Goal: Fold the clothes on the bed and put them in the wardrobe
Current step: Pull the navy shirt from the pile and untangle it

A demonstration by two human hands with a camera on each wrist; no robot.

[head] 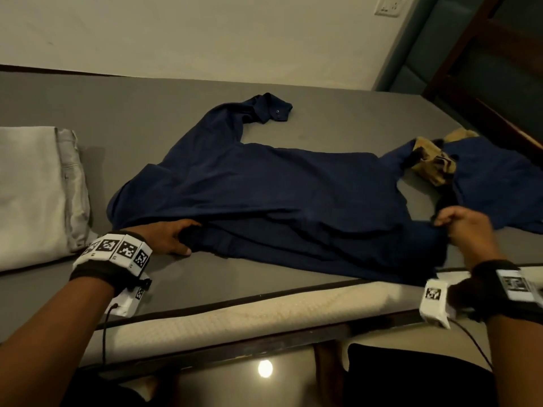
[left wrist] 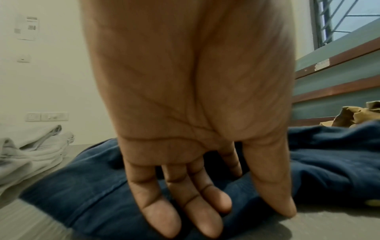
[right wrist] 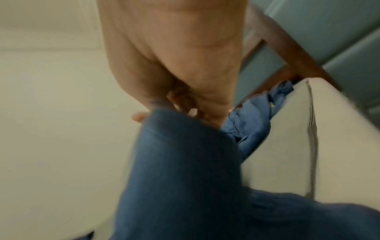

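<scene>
We are mid-fold on the navy shirt (head: 279, 186), spread across the bed (head: 88, 98). Our left hand (head: 167, 235) grips its near-left hem, our right hand (head: 464, 227) pinches the near-right edge. Next, we carry both edges far.

Bare grey bed (head: 176, 92) surface beyond the navy shirt (head: 279, 186), wall close behind it, folded grey clothes (head: 35, 189) blocking the shirt's left, tan garment (head: 435, 163) and blue cloth (head: 499, 177) crowding its right, open strip along its near edge.

Head view above bed (head: 205, 92) looking down, wrist views close along palms, all sharing navy shirt (head: 264, 186).
</scene>
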